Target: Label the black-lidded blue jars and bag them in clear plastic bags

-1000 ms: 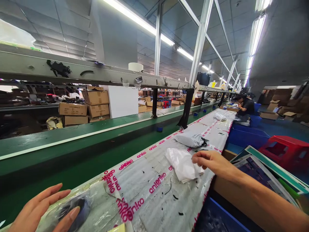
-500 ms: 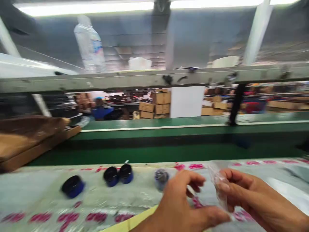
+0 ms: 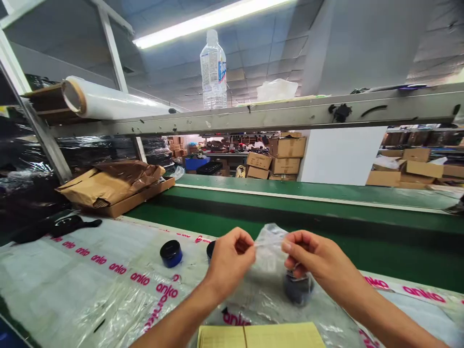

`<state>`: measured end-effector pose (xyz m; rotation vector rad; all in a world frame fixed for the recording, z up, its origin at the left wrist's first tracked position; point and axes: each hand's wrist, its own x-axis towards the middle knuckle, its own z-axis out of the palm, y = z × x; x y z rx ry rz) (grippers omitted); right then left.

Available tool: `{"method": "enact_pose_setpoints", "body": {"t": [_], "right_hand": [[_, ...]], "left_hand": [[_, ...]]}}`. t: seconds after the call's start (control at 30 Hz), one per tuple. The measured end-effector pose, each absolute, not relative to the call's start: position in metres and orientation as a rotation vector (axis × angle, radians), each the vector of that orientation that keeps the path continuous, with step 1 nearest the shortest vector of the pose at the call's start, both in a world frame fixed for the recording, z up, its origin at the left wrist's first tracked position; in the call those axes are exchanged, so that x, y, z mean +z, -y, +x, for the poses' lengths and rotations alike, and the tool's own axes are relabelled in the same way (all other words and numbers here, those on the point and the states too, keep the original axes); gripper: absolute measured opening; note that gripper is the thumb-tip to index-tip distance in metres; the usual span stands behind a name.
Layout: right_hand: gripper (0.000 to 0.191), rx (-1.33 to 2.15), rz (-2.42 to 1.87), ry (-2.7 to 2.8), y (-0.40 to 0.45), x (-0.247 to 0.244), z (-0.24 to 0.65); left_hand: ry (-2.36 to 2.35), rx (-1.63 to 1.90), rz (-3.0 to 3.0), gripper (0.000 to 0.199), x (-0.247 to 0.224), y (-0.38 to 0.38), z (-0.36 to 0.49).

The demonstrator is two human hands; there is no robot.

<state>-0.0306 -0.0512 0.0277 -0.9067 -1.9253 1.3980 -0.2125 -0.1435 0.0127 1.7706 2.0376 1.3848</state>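
A small clear plastic bag (image 3: 268,249) is stretched between my two hands above the covered table. My left hand (image 3: 232,256) pinches its left edge, and my right hand (image 3: 311,253) pinches the right edge. Beneath my right hand, a dark round item (image 3: 298,290) rests on the table, its top partly covered by the fingers. To the left stands a blue jar with a black lid (image 3: 171,253). Another dark-lidded jar (image 3: 210,250) is mostly hidden behind my left hand. Yellow paper sheets (image 3: 261,336) lie at the near edge.
Behind the table runs a green conveyor (image 3: 326,232). A cardboard tray with brown paper (image 3: 119,186) sits at the left. Overhead, a metal shelf (image 3: 217,119) holds a clear bottle (image 3: 213,72) and a plastic roll (image 3: 116,101). Black items (image 3: 65,226) lie at the table's left.
My view has turned left. My left hand has closed on the bag's edge, where it was apart from the bag before, and the bag is now spread between both hands.
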Motion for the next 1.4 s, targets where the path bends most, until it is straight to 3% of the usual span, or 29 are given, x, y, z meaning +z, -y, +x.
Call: {"method": "enact_pose_setpoints", "body": {"t": [0.1, 0.2, 0.3, 0.57, 1.03, 1.4], "right_hand": [[0.019, 0.769, -0.829, 2.189, 0.04, 0.025, -0.058], [0.015, 0.03, -0.718, 2.484, 0.032, 0.022, -0.08], [0.017, -0.209, -0.695, 2.601, 0.027, 0.017, -0.098], [0.019, -0.294, -0.783, 2.684, 0.024, -0.003, -0.13], [0.016, 0.105, -0.959, 2.697, 0.036, -0.012, -0.118], [0.019, 0.209, -1.02, 2.66, 0.036, -0.015, -0.107]], "left_hand": [[-2.361, 1.191, 2.027, 0.015, 0.016, 0.141, -0.241], [-2.506, 0.98, 2.18, 0.024, 0.017, 0.137, -0.261], [-2.612, 0.738, 2.28, 0.024, 0.012, 0.13, -0.273], [-2.759, 0.411, 2.226, 0.023, -0.003, 0.12, -0.279], [-2.574, 0.342, 2.242, 0.027, 0.001, 0.141, -0.265], [-2.48, 0.479, 2.145, 0.031, -0.014, 0.139, -0.263]]}}
